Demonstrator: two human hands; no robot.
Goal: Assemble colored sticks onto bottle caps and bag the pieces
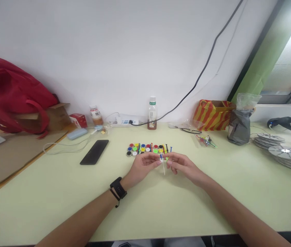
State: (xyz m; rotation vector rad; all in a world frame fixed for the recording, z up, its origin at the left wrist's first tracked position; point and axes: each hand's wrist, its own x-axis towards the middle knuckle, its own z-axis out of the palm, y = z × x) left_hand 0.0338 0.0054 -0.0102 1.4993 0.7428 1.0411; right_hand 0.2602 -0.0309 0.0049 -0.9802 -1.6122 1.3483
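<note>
Just in front of several rows of small round coloured discs point(147, 146), both hands meet over the table. My left hand point(145, 164) is closed in a pinch on a thin white stick point(164, 168), which stands nearly upright with a slight tilt. A tiny blue piece point(161, 156) shows beside the stick at the fingertips. My right hand point(182, 164) has its index finger and thumb drawn together at the stick's right side; what they grip is too small to make out. Thin coloured sticks, among them a blue one point(171, 149), lie between and beside the discs.
A black phone point(94, 152) lies to the left, near a white cable and power bank point(77, 133). Drink bottles point(152, 115), a power strip point(127, 120) and a striped bag point(209, 115) line the wall. Bagged coloured sticks point(206, 141) and stacked grey discs point(287, 152) sit right.
</note>
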